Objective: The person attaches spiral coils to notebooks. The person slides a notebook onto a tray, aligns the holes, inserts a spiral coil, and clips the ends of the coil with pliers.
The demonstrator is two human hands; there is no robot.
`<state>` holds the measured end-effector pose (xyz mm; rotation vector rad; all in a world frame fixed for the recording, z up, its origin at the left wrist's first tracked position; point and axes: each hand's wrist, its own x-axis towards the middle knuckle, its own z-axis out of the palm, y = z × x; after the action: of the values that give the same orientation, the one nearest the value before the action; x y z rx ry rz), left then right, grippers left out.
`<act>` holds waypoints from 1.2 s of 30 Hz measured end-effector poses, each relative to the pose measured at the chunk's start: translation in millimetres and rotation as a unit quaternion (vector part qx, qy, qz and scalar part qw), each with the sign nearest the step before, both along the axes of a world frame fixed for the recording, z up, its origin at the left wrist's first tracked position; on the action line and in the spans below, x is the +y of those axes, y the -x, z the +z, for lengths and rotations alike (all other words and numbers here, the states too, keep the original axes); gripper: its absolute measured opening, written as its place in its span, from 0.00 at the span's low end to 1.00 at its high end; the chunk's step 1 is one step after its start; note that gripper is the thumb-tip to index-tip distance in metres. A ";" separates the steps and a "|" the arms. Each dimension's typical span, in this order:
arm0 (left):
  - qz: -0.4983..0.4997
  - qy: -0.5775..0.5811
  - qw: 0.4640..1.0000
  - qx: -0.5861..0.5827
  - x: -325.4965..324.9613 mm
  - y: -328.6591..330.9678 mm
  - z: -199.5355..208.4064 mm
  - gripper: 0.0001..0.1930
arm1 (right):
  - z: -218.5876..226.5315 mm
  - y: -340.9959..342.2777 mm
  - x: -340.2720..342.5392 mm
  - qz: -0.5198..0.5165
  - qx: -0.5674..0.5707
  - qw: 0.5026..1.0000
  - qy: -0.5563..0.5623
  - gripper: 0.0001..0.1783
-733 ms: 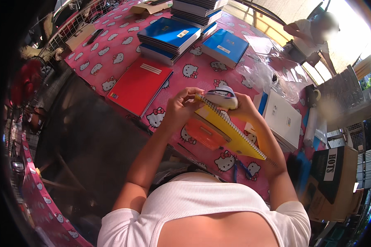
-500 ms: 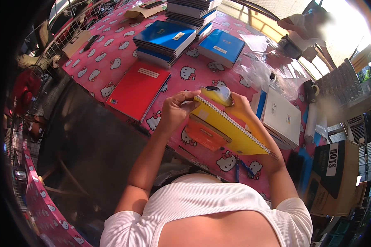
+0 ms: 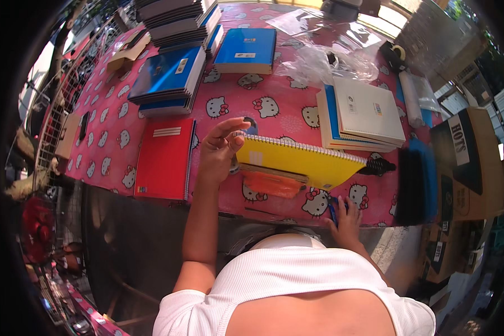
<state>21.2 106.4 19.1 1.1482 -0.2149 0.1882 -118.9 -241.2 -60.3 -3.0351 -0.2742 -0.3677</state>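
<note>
A yellow spiral notebook (image 3: pixel 305 162) stands tilted on its edge, white coil uppermost, with a dark length of loose coil (image 3: pixel 381 166) sticking out at its right end. At its upper left corner, my left hand (image 3: pixel 221 147) is closed, thumb and fingertips pinching the coil end. My right hand (image 3: pixel 348 221) rests low at the table's near edge, fingers spread over a blue-handled tool (image 3: pixel 334 210) and touching it. Against the notebook's near side sits an orange block with a wooden strip (image 3: pixel 271 183). Behind its left end, a dark rounded object (image 3: pixel 251 125) is mostly hidden.
A red notebook (image 3: pixel 165 159) lies left. Blue notebooks (image 3: pixel 165 73) are stacked behind it, a blue pile (image 3: pixel 245 49) beside them. White-covered notebooks (image 3: pixel 369 112) and crumpled clear plastic (image 3: pixel 341 64) occupy the right side of the pink patterned table (image 3: pixel 109 151). Cardboard boxes (image 3: pixel 470 168) stand far right.
My right hand has left the yellow, clear-topped object behind the notebook and come down to the blue-handled tool. My left hand stays at the notebook's corner. The whole view has turned.
</note>
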 end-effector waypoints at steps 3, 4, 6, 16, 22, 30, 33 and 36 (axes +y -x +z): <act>-0.085 0.036 0.993 0.072 -6.1 -8.1 7.6 0.07 | 0.5 15.9 -5.6 -0.094 0.121 0.986 -0.058 0.26; -0.049 -0.023 0.997 0.062 -6.5 -6.6 9.0 0.08 | 12.1 18.9 -8.6 -0.078 0.154 0.964 -0.203 0.25; -0.035 -0.082 0.995 0.046 -23.6 -10.8 17.0 0.08 | 61.4 17.1 -1.6 -0.041 0.176 0.911 -0.371 0.23; 0.113 -0.246 0.924 -0.272 -125.6 14.2 63.9 0.11 | 191.0 -41.0 64.1 0.108 -0.030 0.943 -0.313 0.26; 0.119 -0.252 0.921 -0.272 -129.2 17.6 60.8 0.12 | 185.9 -36.8 56.0 0.101 -0.037 0.943 -0.316 0.26; 0.143 -0.281 0.901 -0.298 -133.3 18.0 63.5 0.12 | 191.2 -50.2 39.6 0.097 0.172 0.825 -0.529 0.18; 0.126 -0.269 0.903 -0.310 -132.3 19.2 62.0 0.13 | 170.9 -71.5 20.1 0.088 0.363 0.588 -0.718 0.18; 0.132 -0.286 0.890 -0.330 -122.1 17.7 59.1 0.12 | 159.3 -78.7 20.1 0.109 0.489 0.397 -0.769 0.19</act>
<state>3.5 -15.6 78.3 1.6711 -0.7577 0.8040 -40.2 -221.1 99.0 -0.8757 -0.0719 0.7862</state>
